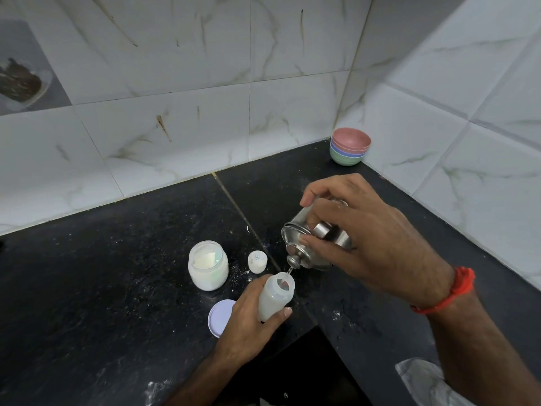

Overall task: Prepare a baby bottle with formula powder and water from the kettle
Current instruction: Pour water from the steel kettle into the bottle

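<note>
My left hand (248, 320) grips a small translucent baby bottle (275, 297), open at the top and tilted slightly, with whitish content inside. My right hand (363, 235) holds a small steel kettle (310, 244) tipped down toward the bottle. A thin stream of water runs from its spout into the bottle's mouth. An open glass jar of white formula powder (207, 265) stands on the black counter (102, 273) to the left. The bottle's small white cap (257, 261) sits between the jar and the kettle.
The jar's lilac lid (218, 316) lies on the counter, partly under my left wrist. Stacked coloured bowls (349, 146) sit in the tiled corner. Spilt white powder dots the counter. The counter's inner edge drops off just below my left hand.
</note>
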`<action>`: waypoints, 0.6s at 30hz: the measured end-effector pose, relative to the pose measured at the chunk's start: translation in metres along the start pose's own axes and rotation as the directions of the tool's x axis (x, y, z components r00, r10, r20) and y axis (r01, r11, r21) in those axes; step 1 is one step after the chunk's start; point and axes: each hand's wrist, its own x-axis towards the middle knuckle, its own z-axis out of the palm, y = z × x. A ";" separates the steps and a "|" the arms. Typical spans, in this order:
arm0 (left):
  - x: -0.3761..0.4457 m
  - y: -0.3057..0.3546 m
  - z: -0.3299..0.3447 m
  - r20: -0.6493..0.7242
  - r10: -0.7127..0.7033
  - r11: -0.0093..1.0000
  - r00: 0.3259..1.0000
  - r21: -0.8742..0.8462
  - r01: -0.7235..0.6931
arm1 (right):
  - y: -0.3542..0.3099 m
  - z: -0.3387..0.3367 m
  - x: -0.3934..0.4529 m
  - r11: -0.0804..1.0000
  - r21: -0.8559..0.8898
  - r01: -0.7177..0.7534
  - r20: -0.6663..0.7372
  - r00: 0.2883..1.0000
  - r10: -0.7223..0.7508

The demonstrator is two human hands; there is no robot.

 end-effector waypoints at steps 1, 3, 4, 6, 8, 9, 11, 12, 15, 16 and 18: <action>0.000 0.000 0.000 -0.002 -0.002 1.000 1.000 -0.001 0.002 | 0.000 0.000 0.000 1.000 -0.002 0.002 0.003 1.000 -0.002; 0.000 -0.001 0.000 -0.003 -0.002 1.000 1.000 -0.002 0.002 | 0.000 0.000 0.000 1.000 -0.002 0.003 0.004 1.000 -0.003; 0.000 -0.001 0.000 -0.004 -0.001 1.000 1.000 -0.001 0.001 | 0.000 0.001 0.000 1.000 -0.001 0.001 0.004 1.000 -0.001; 0.001 0.000 0.000 -0.007 0.002 1.000 1.000 0.001 -0.002 | 0.000 0.001 0.000 1.000 -0.003 -0.006 0.005 1.000 0.006; 0.001 0.000 0.000 -0.006 0.004 1.000 1.000 0.002 -0.004 | 0.001 0.003 0.000 1.000 -0.002 -0.011 0.008 1.000 0.011; 0.001 0.000 0.000 -0.007 0.005 1.000 1.000 0.002 -0.005 | 0.001 0.003 0.000 1.000 -0.001 -0.011 0.010 1.000 0.011; 0.001 0.000 0.000 -0.010 0.004 1.000 1.000 0.002 -0.004 | 0.001 0.004 0.000 1.000 -0.007 -0.008 0.014 1.000 0.008; 0.002 0.000 0.000 -0.010 0.003 1.000 1.000 0.002 -0.003 | 0.002 0.004 0.000 1.000 -0.011 -0.006 0.015 1.000 0.006; 0.002 0.001 0.000 -0.009 0.002 1.000 1.000 0.006 -0.002 | 0.002 0.004 0.000 1.000 -0.014 -0.005 0.012 1.000 0.005; 0.002 0.001 0.000 -0.011 0.004 1.000 1.000 0.007 -0.004 | 0.002 0.004 0.000 1.000 -0.012 -0.007 0.011 1.000 0.007; 0.003 0.002 0.000 -0.012 0.005 1.000 1.000 0.005 -0.005 | 0.002 0.004 0.000 1.000 -0.010 -0.006 0.008 1.000 0.006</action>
